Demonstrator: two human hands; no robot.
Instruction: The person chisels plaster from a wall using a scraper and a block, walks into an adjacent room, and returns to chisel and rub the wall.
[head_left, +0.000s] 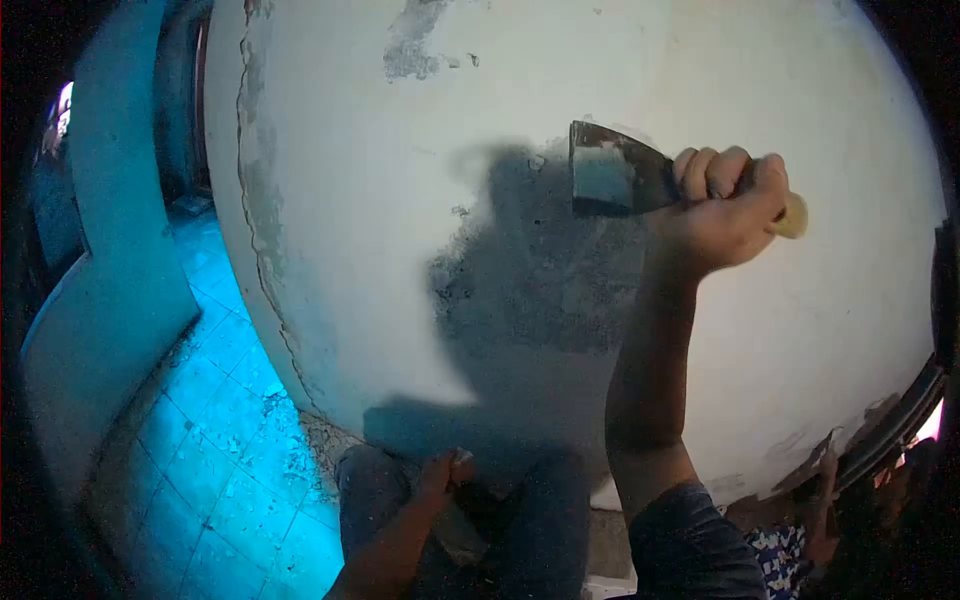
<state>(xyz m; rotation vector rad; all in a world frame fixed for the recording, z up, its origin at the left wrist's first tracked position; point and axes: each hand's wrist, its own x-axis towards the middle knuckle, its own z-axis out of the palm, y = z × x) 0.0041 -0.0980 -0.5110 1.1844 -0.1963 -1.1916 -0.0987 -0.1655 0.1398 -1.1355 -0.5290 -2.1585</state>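
A wide scraper point(606, 172) with a dark, smeared blade is held up against the white wall point(360, 200). Its yellowish handle end sticks out of my right hand point(728, 205), whose fingers are wrapped round the handle. Grey patches show on the wall where the surface is bare, partly under my shadow. Low down, in front of my knees, my left hand point(447, 472) is closed on something I cannot make out in the shade.
A long crack point(243, 170) runs down the wall's left side. Beyond it lies a tiled floor point(215, 440) strewn with debris. At the lower right, another person's arm point(824, 500) is near the wall's edge, beside patterned cloth point(777, 556).
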